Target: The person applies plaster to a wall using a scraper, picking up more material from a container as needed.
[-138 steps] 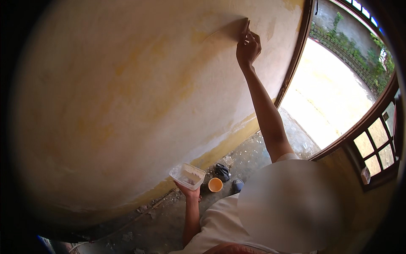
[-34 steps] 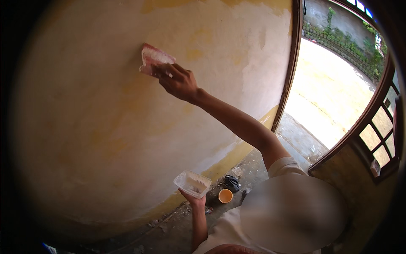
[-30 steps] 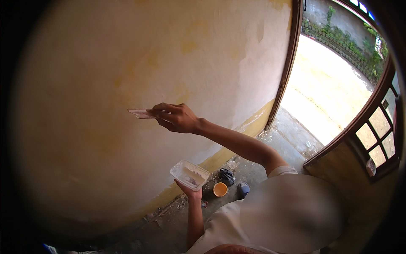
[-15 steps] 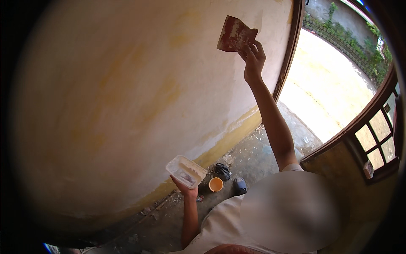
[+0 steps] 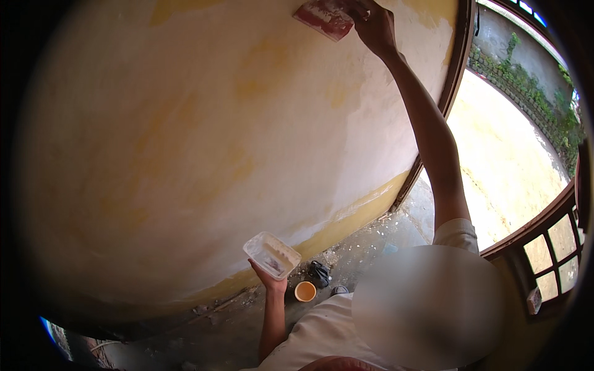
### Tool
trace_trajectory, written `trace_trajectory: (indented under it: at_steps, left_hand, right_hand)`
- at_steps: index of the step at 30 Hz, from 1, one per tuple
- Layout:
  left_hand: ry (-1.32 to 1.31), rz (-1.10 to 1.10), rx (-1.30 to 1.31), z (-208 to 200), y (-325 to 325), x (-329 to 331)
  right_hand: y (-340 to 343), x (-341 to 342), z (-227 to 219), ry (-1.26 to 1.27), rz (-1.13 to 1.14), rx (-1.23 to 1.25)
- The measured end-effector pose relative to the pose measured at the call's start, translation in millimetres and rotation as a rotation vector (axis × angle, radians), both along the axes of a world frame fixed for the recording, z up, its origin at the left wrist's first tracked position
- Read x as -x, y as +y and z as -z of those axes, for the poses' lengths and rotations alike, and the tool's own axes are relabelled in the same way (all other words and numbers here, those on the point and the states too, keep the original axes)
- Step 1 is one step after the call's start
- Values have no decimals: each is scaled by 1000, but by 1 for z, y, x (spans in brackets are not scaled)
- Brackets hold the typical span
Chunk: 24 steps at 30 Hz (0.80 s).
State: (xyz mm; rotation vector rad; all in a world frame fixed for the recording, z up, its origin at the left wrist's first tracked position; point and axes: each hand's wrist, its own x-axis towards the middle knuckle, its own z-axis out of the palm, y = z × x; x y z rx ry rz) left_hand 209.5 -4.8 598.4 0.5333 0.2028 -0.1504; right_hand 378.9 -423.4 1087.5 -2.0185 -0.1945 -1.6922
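High on the wall (image 5: pixel 204 136), my right hand (image 5: pixel 375 28) grips a broad, flat reddish scraper (image 5: pixel 328 17) smeared with white. The scraper lies close against the wall surface; whether its edge touches cannot be told. My right arm is stretched far up. Lower down, my left hand (image 5: pixel 271 279) holds a clear rectangular plastic tub (image 5: pixel 272 255) from beneath, tilted so that its inside shows. Whitish paste lies in the tub. The wall is coated in whitish filler, with yellow patches showing through.
An orange-rimmed bucket (image 5: pixel 305 291) and a dark bag-like bundle (image 5: pixel 319 273) sit on the debris-strewn floor (image 5: pixel 365 247) near the wall's foot. A dark door frame (image 5: pixel 456 74) bounds the wall at right, opening onto a bright yard. A paned window or door panel (image 5: pixel 552 253) stands at far right.
My right hand has moved the scraper upward along the wall, and the scraper has turned. The view has shifted a little. My left hand still holds the tub in much the same place.
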Motion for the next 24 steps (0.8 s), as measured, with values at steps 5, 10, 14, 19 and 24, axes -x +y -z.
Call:
trace_trajectory:
  at_steps: [5, 10, 14, 19, 24]
  left_hand:
    - [33, 4, 33, -11, -45, -6]
    - [-2, 0, 73, 20, -64, -11]
    - [38, 44, 41, 17, -78, -8]
    - [-2, 13, 29, 14, -77, -17]
    - [27, -7, 54, 22, -75, -13]
  right_hand:
    - [-75, 0, -71, -443, 181, -208]
    - [-49, 5, -6, -13, -180, 20]
    - [17, 7, 48, 239, -351, 374]
    - [-46, -23, -48, -166, 67, 277]
    - [-81, 0, -98, -453, 180, -111]
